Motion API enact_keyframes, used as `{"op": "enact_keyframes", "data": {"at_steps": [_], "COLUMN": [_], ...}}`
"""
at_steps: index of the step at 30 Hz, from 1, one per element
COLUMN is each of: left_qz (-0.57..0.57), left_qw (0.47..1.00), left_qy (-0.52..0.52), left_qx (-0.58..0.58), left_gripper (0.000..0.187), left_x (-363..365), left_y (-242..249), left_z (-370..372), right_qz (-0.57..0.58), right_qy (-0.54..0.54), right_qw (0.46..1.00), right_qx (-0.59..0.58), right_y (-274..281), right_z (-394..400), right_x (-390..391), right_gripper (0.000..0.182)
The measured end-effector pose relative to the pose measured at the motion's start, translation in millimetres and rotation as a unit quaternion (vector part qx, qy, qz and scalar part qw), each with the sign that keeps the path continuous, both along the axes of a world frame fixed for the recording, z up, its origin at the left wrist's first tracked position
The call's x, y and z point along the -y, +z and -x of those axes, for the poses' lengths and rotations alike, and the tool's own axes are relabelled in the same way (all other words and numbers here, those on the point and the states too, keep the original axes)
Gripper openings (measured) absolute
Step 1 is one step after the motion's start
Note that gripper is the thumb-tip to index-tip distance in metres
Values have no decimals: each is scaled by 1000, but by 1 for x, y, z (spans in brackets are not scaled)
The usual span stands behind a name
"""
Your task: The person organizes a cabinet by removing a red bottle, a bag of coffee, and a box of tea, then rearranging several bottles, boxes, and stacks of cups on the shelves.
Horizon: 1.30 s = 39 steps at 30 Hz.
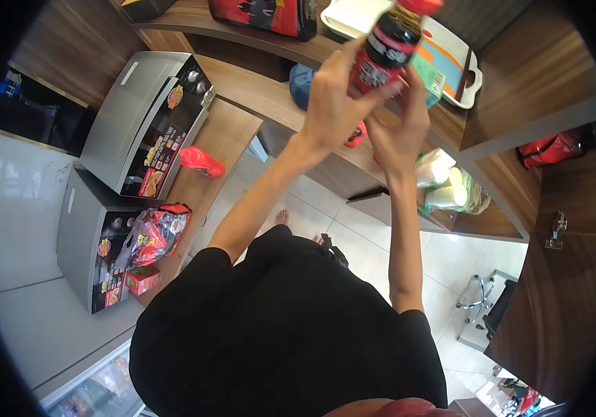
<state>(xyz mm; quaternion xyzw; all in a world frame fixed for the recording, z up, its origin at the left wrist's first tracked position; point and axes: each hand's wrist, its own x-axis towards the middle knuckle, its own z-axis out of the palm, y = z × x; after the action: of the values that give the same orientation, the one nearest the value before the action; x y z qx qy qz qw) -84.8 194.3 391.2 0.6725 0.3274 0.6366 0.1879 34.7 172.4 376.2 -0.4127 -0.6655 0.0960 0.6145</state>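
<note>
A dark sauce bottle [390,47] with a red cap and a red label is raised in front of the upper shelf, tilted in view. My left hand [331,97] closes on its left side, the thumb lying across the lower part. On the right side, my right hand [403,128] has its fingers wrapped round the bottle near the base. Part of the label is covered by the fingers. A green box [430,78] and a white tray [474,73] with an orange and blue pattern show just behind my right hand.
Two grey ovens [128,104] stand left beside a wooden counter [232,125] bearing a red bottle [202,161] and a plastic-wrapped red pack [155,236]. A red bag [263,14] sits on the upper shelf. Lower down are a blue object [301,85] and bagged cups [447,191]. A cabinet door [555,299] hangs at right.
</note>
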Motion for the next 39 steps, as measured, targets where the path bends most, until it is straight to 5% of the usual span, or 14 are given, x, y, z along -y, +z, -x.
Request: {"op": "enact_keyframes", "data": {"at_steps": [5, 12, 17, 22, 26, 33, 36, 39], "left_qz": [31, 51, 29, -26, -37, -57, -108, -179], "left_qw": [999, 996, 997, 997, 989, 995, 980, 962], "left_qy": [37, 59, 55, 69, 144, 15, -123, -203], "left_qx": [-11, -40, -36, 14, 3, 82, 117, -30], "left_gripper": [59, 60, 61, 74, 63, 54, 49, 33], "left_x": [-64, -114, -131, -109, -68, 8, 51, 70], "left_y": [-15, -33, -41, -56, -73, -90, -98, -73], "left_z": [37, 48, 38, 35, 29, -52, -120, -185], "right_qz": [26, -23, -74, -40, 89, 8, 73, 103], "right_qy": [-14, -48, -128, -237, -342, -465, -379, -247], "right_qw": [991, 988, 984, 970, 935, 883, 922, 960], "right_qx": [127, 146, 102, 38, -23, 59, 30, 81], "right_y": [9, 10, -2, -65, -120, -59, -21, -7], "right_z": [36, 46, 23, -7, -38, -164, -225, -277], "right_x": [-50, -43, -10, 60, 125, 141, 109, 62], "right_gripper": [69, 65, 38, 28, 22, 14, 27, 41]}}
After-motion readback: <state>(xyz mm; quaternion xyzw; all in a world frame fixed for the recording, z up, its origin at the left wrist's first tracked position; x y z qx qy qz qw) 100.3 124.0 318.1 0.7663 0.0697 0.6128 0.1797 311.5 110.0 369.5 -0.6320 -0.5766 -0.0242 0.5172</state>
